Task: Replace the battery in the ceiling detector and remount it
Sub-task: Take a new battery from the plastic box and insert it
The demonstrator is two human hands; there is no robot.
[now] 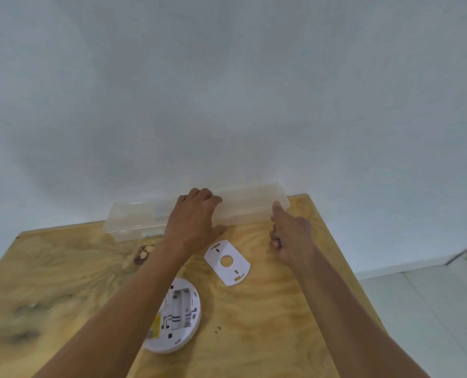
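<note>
Both hands at clear box (248, 205): left hand (193, 222) grips its lid, likely opening for battery. Right hand (289, 233) beside, fingers curled on something small; detector (178, 317) open behind fingers

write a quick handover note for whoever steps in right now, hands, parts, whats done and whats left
Left hand: on the clear plastic box at the table's far edge, fingers curled over its top.
Right hand: by the box's right end, index finger touching it, other fingers curled; whether they hold anything is unclear.
Detector: on the wooden table, back side up, battery bay looks empty.
Mounting plate: lies apart, between detector and box.
Done: detector down, plate off.
Left: open the box, fit a battery, rejoin, remount.
</note>
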